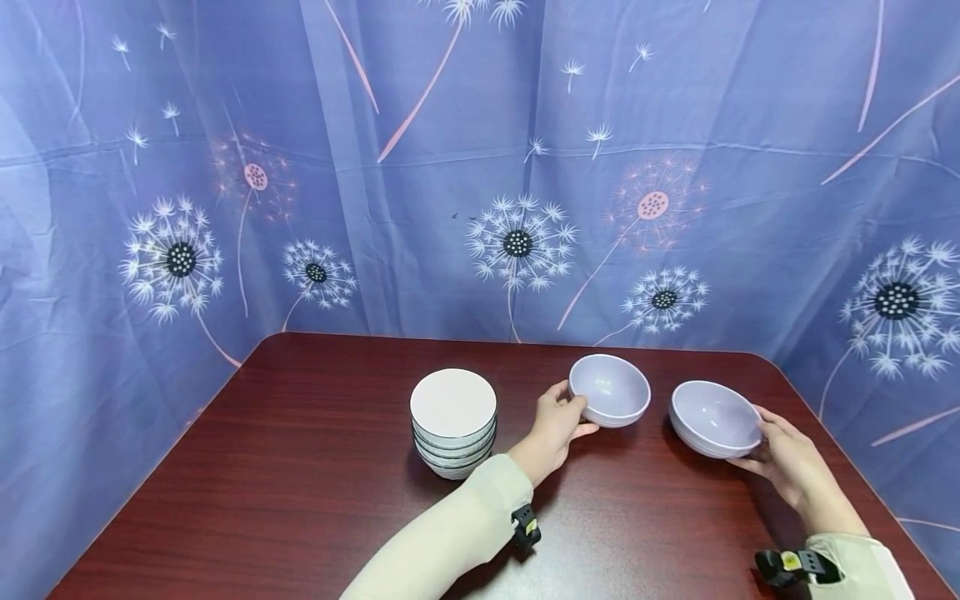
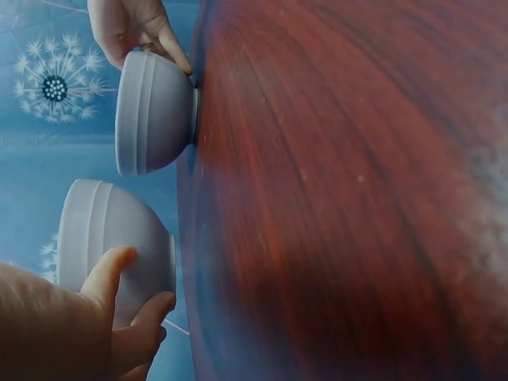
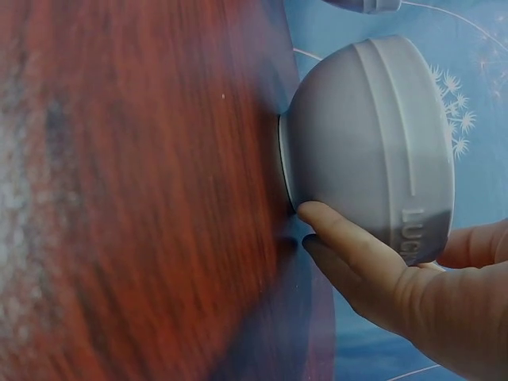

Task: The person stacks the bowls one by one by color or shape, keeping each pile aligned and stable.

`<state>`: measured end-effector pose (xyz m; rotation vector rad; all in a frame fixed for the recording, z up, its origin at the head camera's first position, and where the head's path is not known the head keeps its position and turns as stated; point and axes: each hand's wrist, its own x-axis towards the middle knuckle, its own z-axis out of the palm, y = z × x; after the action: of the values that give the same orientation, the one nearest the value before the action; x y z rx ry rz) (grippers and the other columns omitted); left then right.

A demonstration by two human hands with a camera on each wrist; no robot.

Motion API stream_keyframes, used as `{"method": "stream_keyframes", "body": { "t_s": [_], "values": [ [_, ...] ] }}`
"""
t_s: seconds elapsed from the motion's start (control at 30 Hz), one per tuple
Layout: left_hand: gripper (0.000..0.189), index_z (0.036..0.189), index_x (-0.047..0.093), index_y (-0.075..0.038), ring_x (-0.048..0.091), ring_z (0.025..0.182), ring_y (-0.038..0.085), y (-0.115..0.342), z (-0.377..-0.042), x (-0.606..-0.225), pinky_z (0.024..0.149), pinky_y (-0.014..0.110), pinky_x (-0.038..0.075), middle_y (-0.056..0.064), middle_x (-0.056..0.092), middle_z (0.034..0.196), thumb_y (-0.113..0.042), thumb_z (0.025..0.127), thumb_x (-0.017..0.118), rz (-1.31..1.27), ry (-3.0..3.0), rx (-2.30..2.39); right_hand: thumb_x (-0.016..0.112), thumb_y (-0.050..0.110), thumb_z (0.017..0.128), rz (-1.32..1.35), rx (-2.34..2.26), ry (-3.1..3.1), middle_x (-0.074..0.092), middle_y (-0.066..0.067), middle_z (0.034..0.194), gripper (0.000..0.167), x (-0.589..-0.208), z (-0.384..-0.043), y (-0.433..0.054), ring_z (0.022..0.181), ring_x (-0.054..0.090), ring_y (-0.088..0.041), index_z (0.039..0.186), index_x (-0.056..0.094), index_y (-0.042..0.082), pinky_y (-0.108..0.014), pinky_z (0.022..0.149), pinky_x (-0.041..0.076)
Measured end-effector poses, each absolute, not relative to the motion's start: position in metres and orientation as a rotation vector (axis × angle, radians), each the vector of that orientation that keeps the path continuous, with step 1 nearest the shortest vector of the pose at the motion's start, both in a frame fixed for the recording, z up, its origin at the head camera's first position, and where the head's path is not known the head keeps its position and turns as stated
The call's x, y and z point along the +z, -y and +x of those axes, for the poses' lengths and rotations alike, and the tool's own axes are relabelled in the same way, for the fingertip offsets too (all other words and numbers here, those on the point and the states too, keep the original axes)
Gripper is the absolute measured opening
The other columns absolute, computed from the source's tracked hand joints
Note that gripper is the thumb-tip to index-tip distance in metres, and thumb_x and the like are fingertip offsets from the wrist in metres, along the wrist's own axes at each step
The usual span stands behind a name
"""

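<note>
My left hand (image 1: 553, 429) grips a pale lavender bowl (image 1: 611, 387) at its near left side, with a thumb by the rim and fingers lower down. To the right, my right hand (image 1: 793, 467) holds a second lavender bowl (image 1: 716, 417) by its right side. Raised lettering shows on that bowl's outer wall (image 3: 357, 135) in the right wrist view, and fingers reach down to its foot. Both bowls are upright, a small gap between them. Whether either foot touches the table is hard to tell.
A stack of several white bowls (image 1: 453, 425) with dark rims stands left of my left hand on the dark red wooden table (image 1: 300, 467). Behind the table's far edge hangs a blue curtain (image 1: 420, 217) with dandelion prints.
</note>
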<state>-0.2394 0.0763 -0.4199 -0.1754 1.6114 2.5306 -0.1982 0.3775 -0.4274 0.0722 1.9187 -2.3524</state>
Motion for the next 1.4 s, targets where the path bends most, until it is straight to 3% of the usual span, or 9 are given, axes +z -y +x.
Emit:
{"method": "stream_keyframes", "body": {
  "t_s": [0.3,0.63,0.8,1.17,1.4],
  "values": [
    [0.057,0.139,0.037,0.01,0.058,0.11,0.039,-0.067,-0.232,-0.418,0.074,0.045,0.059,0.032,0.048,0.129,0.008,0.085,0.051,-0.158,-1.614,2.521,0.027,0.017,0.104,0.082,-2.308,-1.971,0.058,0.019,0.093,0.023,-0.428,-0.199,-0.379,0.084,0.062,-0.005,0.112,0.045,0.03,-0.031,0.07,0.059],
    [0.057,0.14,0.038,0.01,0.06,0.107,0.038,-0.056,-0.221,-0.415,0.077,0.047,0.058,0.031,0.05,0.127,0.009,0.084,0.05,-0.128,-1.61,2.506,0.03,0.017,0.105,0.089,-2.336,-1.94,0.06,0.018,0.092,0.026,-0.429,-0.199,-0.379,0.083,0.063,-0.006,0.106,0.051,0.032,-0.032,0.069,0.06],
    [0.056,0.14,0.038,0.009,0.062,0.103,0.037,-0.05,-0.216,-0.413,0.076,0.045,0.059,0.029,0.053,0.124,0.008,0.085,0.051,-0.117,-1.62,2.493,0.029,0.018,0.105,0.093,-2.306,-1.974,0.058,0.019,0.093,0.019,-0.428,-0.199,-0.38,0.084,0.062,-0.005,0.116,0.042,0.026,-0.031,0.07,0.059],
    [0.058,0.142,0.035,0.009,0.061,0.105,0.036,-0.038,-0.205,-0.412,0.077,0.044,0.058,0.038,0.037,0.137,0.007,0.086,0.051,-0.115,-1.625,2.454,0.027,0.017,0.105,0.101,-2.306,-1.973,0.057,0.02,0.093,0.021,-0.427,-0.199,-0.379,0.084,0.062,-0.005,0.117,0.042,0.026,-0.031,0.071,0.059],
    [0.06,0.142,0.032,0.01,0.062,0.102,0.034,-0.029,-0.199,-0.414,0.078,0.043,0.058,0.03,0.049,0.125,0.006,0.085,0.05,-0.084,-1.626,2.435,0.028,0.018,0.105,0.099,-2.286,-2.002,0.056,0.018,0.094,0.02,-0.429,-0.2,-0.381,0.084,0.062,-0.006,0.116,0.041,0.027,-0.031,0.072,0.059]
  ]
}}
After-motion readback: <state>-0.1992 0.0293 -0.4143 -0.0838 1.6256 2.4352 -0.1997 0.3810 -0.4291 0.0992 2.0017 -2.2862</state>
